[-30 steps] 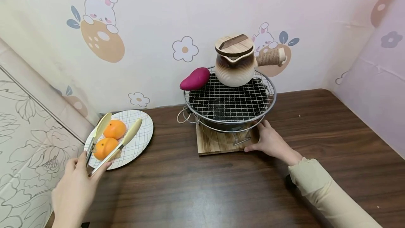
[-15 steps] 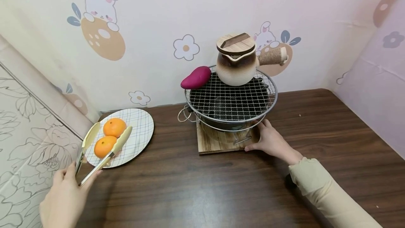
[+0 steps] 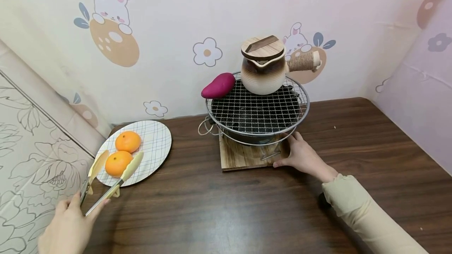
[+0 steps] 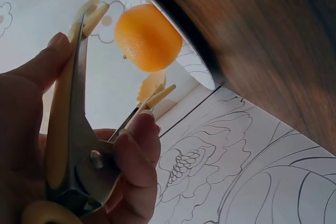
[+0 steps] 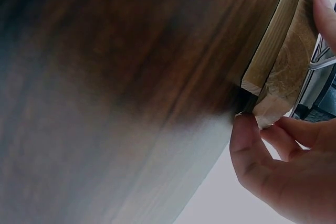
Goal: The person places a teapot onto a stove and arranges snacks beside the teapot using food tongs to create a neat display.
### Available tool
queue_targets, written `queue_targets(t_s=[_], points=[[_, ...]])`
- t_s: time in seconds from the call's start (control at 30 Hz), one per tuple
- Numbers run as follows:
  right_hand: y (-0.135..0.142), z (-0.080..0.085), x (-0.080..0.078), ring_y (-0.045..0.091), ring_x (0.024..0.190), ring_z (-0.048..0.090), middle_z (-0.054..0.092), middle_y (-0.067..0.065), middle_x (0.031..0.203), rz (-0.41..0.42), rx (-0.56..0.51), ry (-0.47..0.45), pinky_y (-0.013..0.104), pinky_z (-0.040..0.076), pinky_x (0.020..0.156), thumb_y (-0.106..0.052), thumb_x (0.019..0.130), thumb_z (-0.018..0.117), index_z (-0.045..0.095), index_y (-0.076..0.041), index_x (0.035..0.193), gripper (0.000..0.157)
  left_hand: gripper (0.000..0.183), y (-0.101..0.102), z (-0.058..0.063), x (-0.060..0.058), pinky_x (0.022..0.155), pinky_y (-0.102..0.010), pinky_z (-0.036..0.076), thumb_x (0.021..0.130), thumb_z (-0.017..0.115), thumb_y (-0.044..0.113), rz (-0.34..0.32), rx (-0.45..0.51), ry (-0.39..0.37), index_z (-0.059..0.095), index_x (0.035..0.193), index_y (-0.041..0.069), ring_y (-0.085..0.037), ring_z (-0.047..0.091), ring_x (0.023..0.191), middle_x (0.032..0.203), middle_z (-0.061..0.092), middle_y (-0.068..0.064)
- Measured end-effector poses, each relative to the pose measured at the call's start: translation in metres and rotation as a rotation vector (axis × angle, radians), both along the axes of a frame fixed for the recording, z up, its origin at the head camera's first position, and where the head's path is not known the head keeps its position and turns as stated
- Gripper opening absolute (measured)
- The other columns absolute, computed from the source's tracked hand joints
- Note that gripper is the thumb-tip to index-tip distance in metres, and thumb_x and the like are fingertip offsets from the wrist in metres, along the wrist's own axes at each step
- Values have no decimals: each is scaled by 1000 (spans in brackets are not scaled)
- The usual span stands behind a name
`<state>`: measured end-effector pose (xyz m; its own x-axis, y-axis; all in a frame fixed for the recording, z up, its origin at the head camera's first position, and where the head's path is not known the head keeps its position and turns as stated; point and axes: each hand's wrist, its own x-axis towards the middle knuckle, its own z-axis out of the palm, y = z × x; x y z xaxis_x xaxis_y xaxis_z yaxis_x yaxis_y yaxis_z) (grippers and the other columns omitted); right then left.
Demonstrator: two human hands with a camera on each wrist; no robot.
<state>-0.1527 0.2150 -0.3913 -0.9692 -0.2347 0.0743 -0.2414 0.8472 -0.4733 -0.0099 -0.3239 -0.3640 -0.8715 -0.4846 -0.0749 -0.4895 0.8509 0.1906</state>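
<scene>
My left hand holds a pair of tongs with cream tips, its arms spread apart. Between those tips is the nearer of two oranges; the farther orange lies just behind it. Both rest on a white checked plate. In the left wrist view, thumb and fingers wrap the tongs on either side, and one orange shows beyond. My right hand grips the near right corner of a wooden board under a round grill. Thumb and fingers hold the board's edge in the right wrist view.
On the grill's wire mesh stand a lidded clay pot with a rope-wrapped handle and a purple sweet potato. A wire loop juts out left of the grill. Patterned walls bound the brown table behind and at the sides.
My left hand has drawn back toward the lower left, and the tong tips have gone from beside the farther orange to around the nearer one. My right hand stays at the board.
</scene>
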Motion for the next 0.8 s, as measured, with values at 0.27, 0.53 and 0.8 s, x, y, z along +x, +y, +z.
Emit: queue_targets(t_s=[0.27,0.53,0.8], points=[[0,-1,0,45,110,53,39,33,132,2,0,6,56,47,90,-43,61,88,35,10,142,110,96,-1,-5,1,64,-61,43,85,41,77,18,9,-30,30,148,6,-61,50,104,139,37,-26],[0,-1,-1,47,111,53,38,34,134,0,-1,9,57,47,90,-43,61,88,35,10,142,111,94,2,-7,2,58,-58,43,85,42,76,13,23,-38,34,144,3,-62,53,96,136,38,-26],[0,0,0,46,109,54,38,34,133,0,2,5,57,47,89,-44,61,88,35,10,142,110,92,4,-8,0,57,-57,45,86,44,74,12,27,-47,37,141,1,-62,55,91,129,43,-29]])
